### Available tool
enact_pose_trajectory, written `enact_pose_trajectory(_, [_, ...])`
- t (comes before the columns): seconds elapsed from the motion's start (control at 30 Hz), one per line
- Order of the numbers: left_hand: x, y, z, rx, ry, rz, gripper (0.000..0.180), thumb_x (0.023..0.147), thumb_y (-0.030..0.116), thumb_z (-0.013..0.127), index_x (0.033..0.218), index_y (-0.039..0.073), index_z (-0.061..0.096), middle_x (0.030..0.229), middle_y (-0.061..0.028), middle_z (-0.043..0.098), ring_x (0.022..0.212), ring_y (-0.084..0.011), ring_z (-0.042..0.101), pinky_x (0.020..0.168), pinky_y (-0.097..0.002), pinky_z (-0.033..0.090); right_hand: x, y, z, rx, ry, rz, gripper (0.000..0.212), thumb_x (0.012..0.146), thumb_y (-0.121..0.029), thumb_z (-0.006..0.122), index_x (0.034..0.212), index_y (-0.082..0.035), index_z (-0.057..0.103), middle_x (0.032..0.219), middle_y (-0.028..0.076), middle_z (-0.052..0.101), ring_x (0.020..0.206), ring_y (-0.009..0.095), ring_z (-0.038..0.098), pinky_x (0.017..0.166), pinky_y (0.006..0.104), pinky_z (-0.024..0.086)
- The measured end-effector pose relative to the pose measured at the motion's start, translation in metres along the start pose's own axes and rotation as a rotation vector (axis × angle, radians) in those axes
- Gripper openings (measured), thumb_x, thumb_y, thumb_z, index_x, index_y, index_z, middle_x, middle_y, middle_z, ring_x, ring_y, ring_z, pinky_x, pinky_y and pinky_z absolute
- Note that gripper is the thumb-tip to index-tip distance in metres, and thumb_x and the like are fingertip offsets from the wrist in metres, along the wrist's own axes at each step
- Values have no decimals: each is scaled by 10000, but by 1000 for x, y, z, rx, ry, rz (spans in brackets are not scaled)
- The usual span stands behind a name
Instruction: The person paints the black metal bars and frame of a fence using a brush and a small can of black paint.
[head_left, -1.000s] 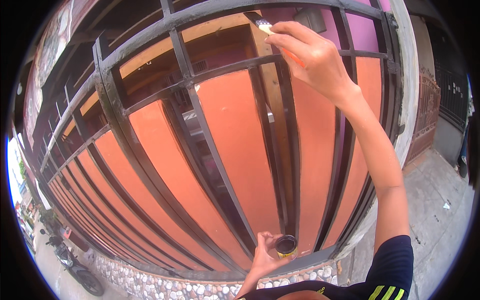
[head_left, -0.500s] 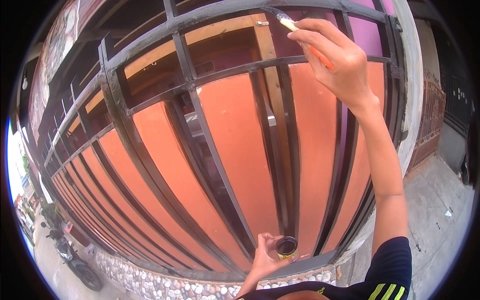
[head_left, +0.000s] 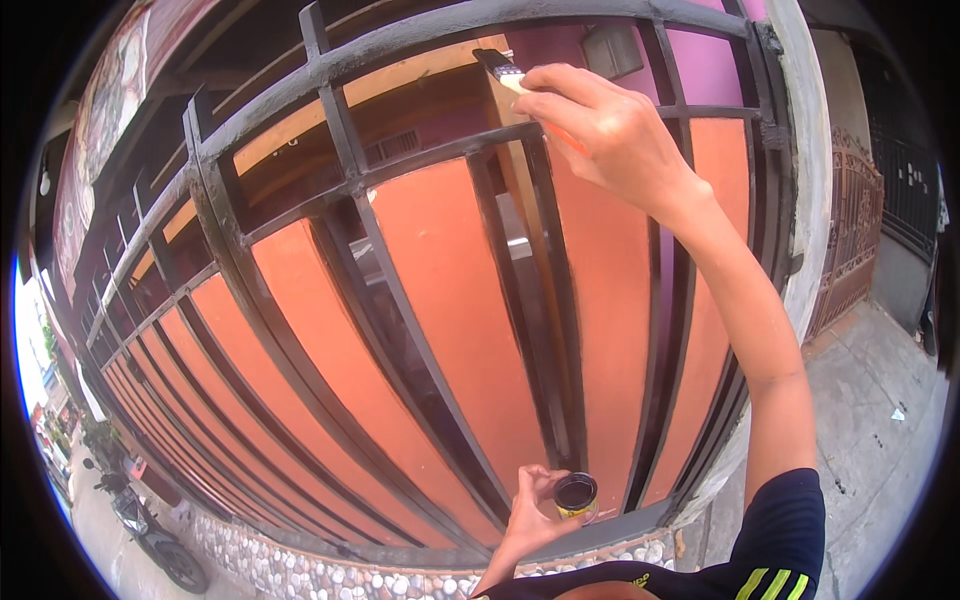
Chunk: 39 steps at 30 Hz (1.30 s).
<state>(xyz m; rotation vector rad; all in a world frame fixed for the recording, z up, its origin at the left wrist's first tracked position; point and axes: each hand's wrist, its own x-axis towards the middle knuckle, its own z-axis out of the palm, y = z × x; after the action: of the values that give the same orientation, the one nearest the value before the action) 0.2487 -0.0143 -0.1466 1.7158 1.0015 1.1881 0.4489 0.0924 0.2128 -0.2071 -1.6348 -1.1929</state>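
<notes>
My right hand is raised near the top of a metal fence, its fingers closed round a paintbrush with a pale ferrule end and dark, wet-looking bristles. The bristles point up and left, in front of the gap below the grey-black top rail; they appear clear of the rail. Low down, my left hand grips a small open can with dark paint inside, held upright in front of the fence's foot. Orange panels stand between the dark upright bars.
A pebbled base strip runs beneath the fence. At the left a motorbike stands on the pavement. A whitish pillar edge ends the fence at right, with a brown gate and grey paving beyond it.
My right hand and the brush have moved left and slightly down, away from the top rail. The view has shifted a little. My left hand still holds the can in the same place.
</notes>
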Motion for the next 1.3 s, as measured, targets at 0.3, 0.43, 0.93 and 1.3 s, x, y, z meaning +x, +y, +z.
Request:
enact_pose_trajectory(0.3, [0, -7, 0, -36, -5, 19, 830, 591, 156, 918, 1093, 102, 260, 1129, -178, 615, 1080, -216, 611, 1018, -375, 416, -2, -4, -26, -46, 87, -18, 293, 668, 41, 717, 940, -45, 649, 1000, 52, 638, 870, 233, 656, 680, 318, 563])
enact_pose_trajectory(0.43, [4, -7, 5, -21, -22, 31, 833, 590, 155, 920, 1094, 102, 258, 1132, -180, 612, 1084, -216, 609, 1018, -382, 415, -2, 16, -8, -68, -44, -38, 270, 677, 33, 724, 925, -40, 646, 983, 61, 636, 870, 248, 655, 685, 325, 563])
enact_pose_trajectory(0.93, [-2, -7, 4, -23, -18, 53, 805, 612, 118, 894, 1097, 111, 252, 1123, -177, 619, 1071, -217, 620, 1009, -389, 430, -8, 16, -52, -85, 186, 68, 247, 732, 62, 679, 947, -60, 688, 956, 56, 660, 792, 234, 662, 672, 289, 548])
enact_pose_trajectory(1.3, [-11, -8, -5, -62, 68, 78, 768, 626, 25, 837, 1107, 110, 244, 1141, -188, 585, 1130, -242, 585, 1027, -400, 430, -11, 2, -65, 717, 254, 778, 224, 891, -99, 678, 1075, 28, 665, 1035, 112, 690, 928, 165, 685, 891, 285, 533])
